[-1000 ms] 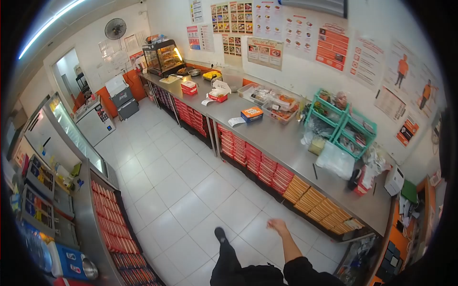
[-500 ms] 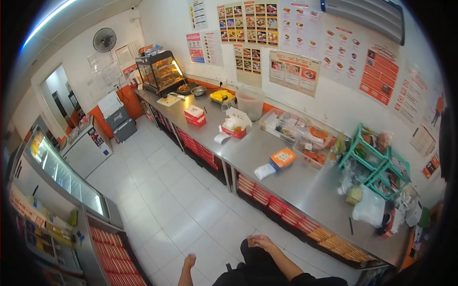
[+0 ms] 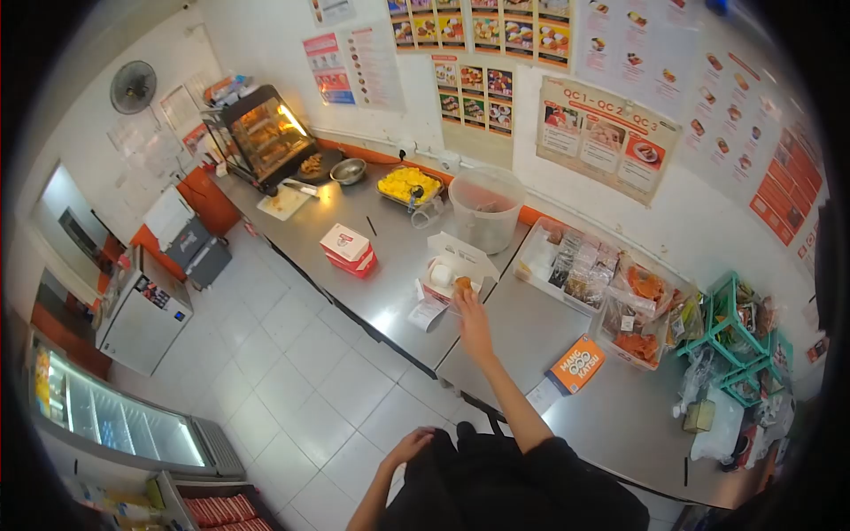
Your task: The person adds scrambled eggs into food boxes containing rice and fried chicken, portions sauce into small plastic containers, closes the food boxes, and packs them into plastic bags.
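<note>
My right hand (image 3: pixel 471 311) reaches over the counter to the front of an open white-and-red food box (image 3: pixel 478 257). Its fingers are drawn together at the box's edge; what they hold is too small to make out. Inside the box are a white rounded mound like rice (image 3: pixel 440 274) and a browned fried piece (image 3: pixel 462 283) right at my fingertips. A paper slip (image 3: pixel 427 313) lies against the box's front. Low by my dark clothing, my left hand (image 3: pixel 411 444) is loosely open with nothing visible in it, its fingertips partly hidden.
Closed red-and-white boxes (image 3: pixel 349 250) stand left of the open box. Behind are a clear tub (image 3: pixel 484 211), a tray of yellow food (image 3: pixel 409 184) and a heated display case (image 3: pixel 261 137). To the right are an orange carton (image 3: pixel 578 363), packet bins (image 3: pixel 567 265) and green baskets (image 3: pixel 735 327).
My right hand has moved from beside my body up and forward to the open box. My left hand has come in closer to my clothing. The view has moved nearer the counter.
</note>
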### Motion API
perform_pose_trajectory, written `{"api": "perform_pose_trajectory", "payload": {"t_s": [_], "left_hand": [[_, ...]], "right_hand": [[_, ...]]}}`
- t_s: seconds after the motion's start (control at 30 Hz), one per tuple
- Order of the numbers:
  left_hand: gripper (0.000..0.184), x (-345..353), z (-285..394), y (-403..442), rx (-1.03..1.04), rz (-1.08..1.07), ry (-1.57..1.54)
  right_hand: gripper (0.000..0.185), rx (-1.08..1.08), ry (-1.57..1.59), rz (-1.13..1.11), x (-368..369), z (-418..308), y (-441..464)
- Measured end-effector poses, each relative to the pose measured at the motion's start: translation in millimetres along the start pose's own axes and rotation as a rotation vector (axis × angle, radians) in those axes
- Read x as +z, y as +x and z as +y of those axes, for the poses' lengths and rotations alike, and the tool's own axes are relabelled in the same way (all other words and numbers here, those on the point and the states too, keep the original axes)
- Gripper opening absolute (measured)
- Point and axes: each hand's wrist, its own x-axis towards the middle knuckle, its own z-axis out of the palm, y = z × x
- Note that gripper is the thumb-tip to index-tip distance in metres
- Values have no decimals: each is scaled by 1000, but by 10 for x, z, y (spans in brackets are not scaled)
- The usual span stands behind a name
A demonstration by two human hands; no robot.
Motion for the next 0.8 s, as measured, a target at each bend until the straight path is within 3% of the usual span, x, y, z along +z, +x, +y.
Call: {"api": "perform_pose_trajectory", "payload": {"t_s": [0.03,0.13,0.2,0.27,0.33,0.37,0.43,0.53,0.57,0.67,0.77,0.8], "left_hand": [[36,-154,117,182,-41,13,69],[30,-708,429,908,98,41,286],[31,-1096,409,1548,266,113,494],[35,-1425,816,2096,429,178,601],[40,-1751,991,2729,525,90,678],[41,-1869,964,2991,600,72,858],[44,-2113,874,3370,756,38,1213],[52,-2689,765,3494,828,-157,1282],[53,-2883,763,3512,762,-179,1269],[55,-3458,766,3618,601,-168,1255],[53,-3830,789,3910,514,0,1296],[51,-3887,841,4015,491,73,1314]], "right_hand": [[52,-91,-205,-17,173,68,156],[59,33,-6,-208,860,438,75],[52,279,123,-593,1198,637,-62],[42,243,182,-539,1623,849,-359],[38,484,290,-527,1869,861,-324],[38,602,344,-515,1982,870,-253],[40,982,621,-323,2294,953,-64],[44,1477,923,-145,2468,902,496],[46,1630,1004,-105,2481,858,649],[45,1469,582,-31,2875,1184,517],[42,1462,520,-173,2804,1257,271],[41,1270,209,-329,2699,1260,147]]}}
